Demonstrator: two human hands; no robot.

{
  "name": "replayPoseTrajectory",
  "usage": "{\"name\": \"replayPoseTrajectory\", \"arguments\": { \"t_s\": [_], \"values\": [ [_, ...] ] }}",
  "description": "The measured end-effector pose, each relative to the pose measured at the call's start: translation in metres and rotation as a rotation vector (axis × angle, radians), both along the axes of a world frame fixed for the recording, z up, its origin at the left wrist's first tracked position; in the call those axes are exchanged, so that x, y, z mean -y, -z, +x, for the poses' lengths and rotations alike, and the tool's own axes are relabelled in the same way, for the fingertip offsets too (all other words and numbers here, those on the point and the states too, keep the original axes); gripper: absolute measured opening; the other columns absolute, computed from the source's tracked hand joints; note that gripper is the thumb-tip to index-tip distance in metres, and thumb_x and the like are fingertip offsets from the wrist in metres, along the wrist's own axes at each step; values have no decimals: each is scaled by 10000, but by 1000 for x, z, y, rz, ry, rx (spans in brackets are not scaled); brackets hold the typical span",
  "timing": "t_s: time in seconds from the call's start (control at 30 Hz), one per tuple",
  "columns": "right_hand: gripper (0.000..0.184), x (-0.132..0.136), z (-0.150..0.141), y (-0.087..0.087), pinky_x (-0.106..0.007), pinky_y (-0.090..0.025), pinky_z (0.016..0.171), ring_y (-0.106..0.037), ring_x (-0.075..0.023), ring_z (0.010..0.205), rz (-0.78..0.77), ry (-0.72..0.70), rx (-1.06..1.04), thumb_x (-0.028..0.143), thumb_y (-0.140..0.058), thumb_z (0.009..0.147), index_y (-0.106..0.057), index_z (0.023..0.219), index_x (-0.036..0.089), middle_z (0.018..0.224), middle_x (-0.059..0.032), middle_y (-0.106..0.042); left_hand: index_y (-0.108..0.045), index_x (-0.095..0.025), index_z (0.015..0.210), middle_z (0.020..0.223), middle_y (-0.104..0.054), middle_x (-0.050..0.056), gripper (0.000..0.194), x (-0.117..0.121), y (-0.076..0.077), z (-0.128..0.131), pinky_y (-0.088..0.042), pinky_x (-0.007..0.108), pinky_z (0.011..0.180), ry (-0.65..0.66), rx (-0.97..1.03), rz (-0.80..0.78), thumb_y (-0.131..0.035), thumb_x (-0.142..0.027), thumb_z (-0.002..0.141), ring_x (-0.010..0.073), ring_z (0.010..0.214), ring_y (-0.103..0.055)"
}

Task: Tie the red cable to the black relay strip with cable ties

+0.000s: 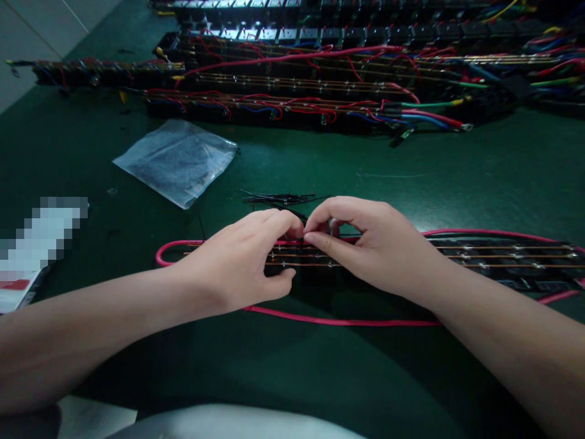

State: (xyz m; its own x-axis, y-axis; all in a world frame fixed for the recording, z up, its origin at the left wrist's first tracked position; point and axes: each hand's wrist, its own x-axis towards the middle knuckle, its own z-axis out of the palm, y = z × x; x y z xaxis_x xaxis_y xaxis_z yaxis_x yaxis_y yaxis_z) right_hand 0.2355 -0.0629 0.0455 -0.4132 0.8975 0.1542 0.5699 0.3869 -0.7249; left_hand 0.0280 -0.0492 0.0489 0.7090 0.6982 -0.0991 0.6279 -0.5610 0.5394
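In the head view, a long black strip assembly [493, 256] with copper rods lies across the table before me. A red cable [320, 321] loops around its left end and runs along both sides. My right hand [379, 241] pinches a thin black cable tie [301, 241] between thumb and forefinger at the assembly's far edge. Over the rods, my left hand [242, 256] has its thumb apart from its fingers, and the curled forefinger meets the right fingertips. Another black cable tie [201, 222] stands up from the red cable, left of my left hand. My hands hide part of the assembly.
Loose black cable ties [278, 198] lie just beyond my hands, near a clear plastic bag [178, 161]. Several wired assemblies [283, 103] fill the back of the green table [292, 372]. A partly blurred white-and-red item [41, 250] sits at the left.
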Motion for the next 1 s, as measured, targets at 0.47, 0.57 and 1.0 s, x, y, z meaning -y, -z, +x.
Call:
{"name": "replayPoseTrajectory", "arguments": {
  "t_s": [0.47, 0.57, 1.0],
  "values": [
    [76, 0, -1, -1, -278, -460, 614, -606, -157, 696, 4, -1, 13, 160, -582, 858, -641, 829, 199, 811, -25, -692, -509, -233, 1070, 1073, -618, 25, 293, 0, 1, 0, -496, 345, 845, -13, -19, -9, -576, -280, 789, 211, 996, -581],
    [78, 0, -1, -1, -271, -456, 607, -600, -154, 693, 5, -1, 18, 156, -587, 862, -640, 827, 202, 797, -19, -683, -509, -233, 1069, 1069, -617, 25, 287, 0, 0, 0, -494, 347, 829, -13, -21, -18, -575, -284, 794, 212, 990, -579],
    [63, -3, -2, -2, -271, -457, 555, -600, -153, 640, -33, -9, 36, 225, -599, 868, -646, 827, 225, 763, -7, -683, -503, -219, 1096, 1077, -627, 33, 303, 2, -2, 1, -490, 369, 858, 4, -8, -2, -563, -255, 802, 222, 1017, -578]
  ]
}}
